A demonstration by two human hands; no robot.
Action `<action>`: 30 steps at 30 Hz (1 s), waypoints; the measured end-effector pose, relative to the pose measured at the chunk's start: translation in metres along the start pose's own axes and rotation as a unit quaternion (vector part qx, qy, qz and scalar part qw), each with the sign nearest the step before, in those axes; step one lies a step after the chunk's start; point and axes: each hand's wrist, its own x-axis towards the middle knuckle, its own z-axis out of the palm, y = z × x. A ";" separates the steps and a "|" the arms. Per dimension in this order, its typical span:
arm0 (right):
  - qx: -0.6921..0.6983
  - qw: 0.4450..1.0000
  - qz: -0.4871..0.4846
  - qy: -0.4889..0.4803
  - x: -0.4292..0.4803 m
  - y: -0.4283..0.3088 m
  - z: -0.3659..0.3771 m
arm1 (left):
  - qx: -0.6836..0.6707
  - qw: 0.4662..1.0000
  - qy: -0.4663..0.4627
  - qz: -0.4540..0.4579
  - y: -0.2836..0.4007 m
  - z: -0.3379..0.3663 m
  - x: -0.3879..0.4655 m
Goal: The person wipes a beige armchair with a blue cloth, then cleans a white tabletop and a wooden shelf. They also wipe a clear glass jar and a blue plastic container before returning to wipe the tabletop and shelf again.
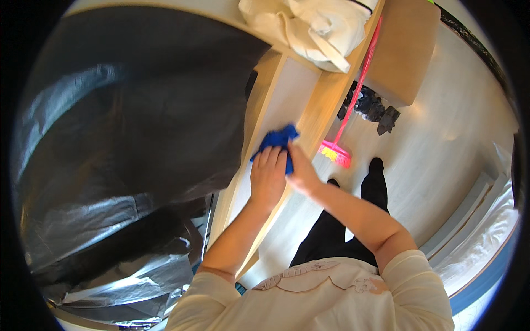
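Observation:
Both hands are together on a bunched blue cloth point(274, 138) over a long wooden ledge or drawer with a pale recessed panel point(290, 91). My left hand point(268, 176) lies across the near part of the cloth, its fingers over it. From the right side, my right hand point(303, 169) grips the cloth's edge, thumb and fingers partly hidden. Whether the cloth touches the pale panel beneath is hard to see. Wooden rims point(321, 109) run along the recess.
Black plastic sheeting point(136, 107) covers the left side. A cream fabric bag point(306, 29) sits at the ledge's far end. Right of the ledge, a pink broom point(359, 82) leans beside a brown cardboard box point(399, 49) and black scraps point(372, 107) on the floor point(439, 136).

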 end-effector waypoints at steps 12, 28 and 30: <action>-0.281 0.927 0.004 -0.250 -0.055 -0.027 0.023 | -0.094 0.985 -0.047 -0.135 -0.014 0.032 -0.113; -0.531 0.651 -0.446 -0.309 -0.042 -0.122 0.041 | -0.153 0.939 0.137 -0.275 0.005 0.027 -0.188; -0.501 0.661 -0.430 -0.357 -0.047 -0.109 0.055 | -0.129 0.925 0.151 -0.323 0.011 0.036 -0.202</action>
